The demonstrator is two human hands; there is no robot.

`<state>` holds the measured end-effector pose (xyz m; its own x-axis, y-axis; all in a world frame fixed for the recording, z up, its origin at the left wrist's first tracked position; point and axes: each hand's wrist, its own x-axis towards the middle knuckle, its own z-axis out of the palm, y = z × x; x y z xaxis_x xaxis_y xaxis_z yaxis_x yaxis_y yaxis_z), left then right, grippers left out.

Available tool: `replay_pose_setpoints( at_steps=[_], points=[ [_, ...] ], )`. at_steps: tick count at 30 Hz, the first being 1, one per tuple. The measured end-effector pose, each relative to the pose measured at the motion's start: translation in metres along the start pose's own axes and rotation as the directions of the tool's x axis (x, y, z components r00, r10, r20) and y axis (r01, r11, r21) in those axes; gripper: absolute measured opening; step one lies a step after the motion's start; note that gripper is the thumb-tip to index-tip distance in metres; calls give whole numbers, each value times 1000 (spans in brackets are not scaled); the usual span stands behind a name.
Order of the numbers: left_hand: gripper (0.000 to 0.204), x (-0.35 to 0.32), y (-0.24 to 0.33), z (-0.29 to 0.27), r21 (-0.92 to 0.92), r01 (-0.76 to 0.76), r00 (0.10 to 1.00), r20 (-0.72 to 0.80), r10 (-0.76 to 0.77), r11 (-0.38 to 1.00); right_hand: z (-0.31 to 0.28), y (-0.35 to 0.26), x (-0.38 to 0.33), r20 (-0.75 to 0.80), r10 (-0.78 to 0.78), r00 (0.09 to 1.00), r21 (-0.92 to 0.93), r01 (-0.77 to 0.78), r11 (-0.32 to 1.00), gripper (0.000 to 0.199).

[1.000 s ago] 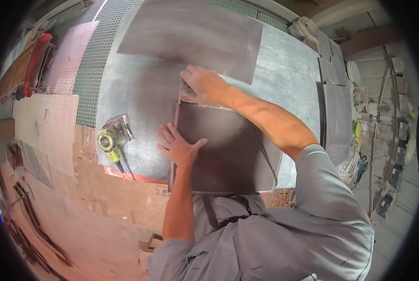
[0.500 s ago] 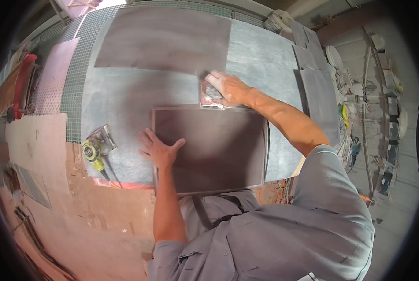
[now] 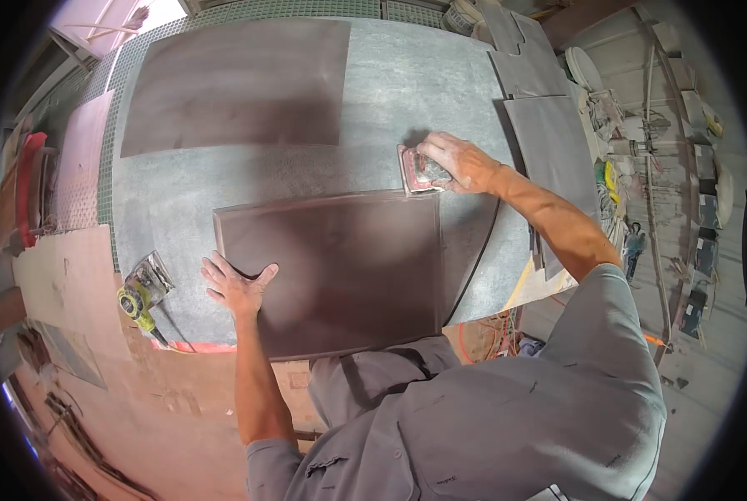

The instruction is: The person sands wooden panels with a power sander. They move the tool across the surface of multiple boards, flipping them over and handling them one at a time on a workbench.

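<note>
Tile (image 3: pixel 340 267), dark and rectangular, lies flat on the grey surface (image 3: pixel 407 100) in the head view, near its front edge. Left hand (image 3: pixel 235 288) rests open, fingers spread, pressing on the tile's left edge. Right hand (image 3: pixel 457 163) is closed around a small sanding block (image 3: pixel 419 171) set at the tile's far right corner, touching the surface just beyond the tile's edge. A second large dark tile (image 3: pixel 240 83) lies farther back. A yellow-green angle grinder (image 3: pixel 139 292) sits at the surface's left front corner.
</note>
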<state>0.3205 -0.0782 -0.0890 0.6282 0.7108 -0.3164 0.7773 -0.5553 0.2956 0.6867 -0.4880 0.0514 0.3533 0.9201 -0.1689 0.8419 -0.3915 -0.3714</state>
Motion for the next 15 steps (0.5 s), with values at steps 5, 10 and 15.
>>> replay_pose_setpoints(
  at_steps=[5,10,15],
  points=[
    [165,-3,12,-10,-16,4,1000,22,-3,1000,14,-61,81,2,-12,1000,10,12,1000,66],
    [158,-6,14,-14,-22,10,1000,5,-10,1000,32,-137,190,-15,6,1000,-10,-6,1000,59],
    [158,-7,11,-10,-39,13,1000,-13,-14,999,50,-199,269,-96,-5,995,-10,4,1000,58]
  ],
)
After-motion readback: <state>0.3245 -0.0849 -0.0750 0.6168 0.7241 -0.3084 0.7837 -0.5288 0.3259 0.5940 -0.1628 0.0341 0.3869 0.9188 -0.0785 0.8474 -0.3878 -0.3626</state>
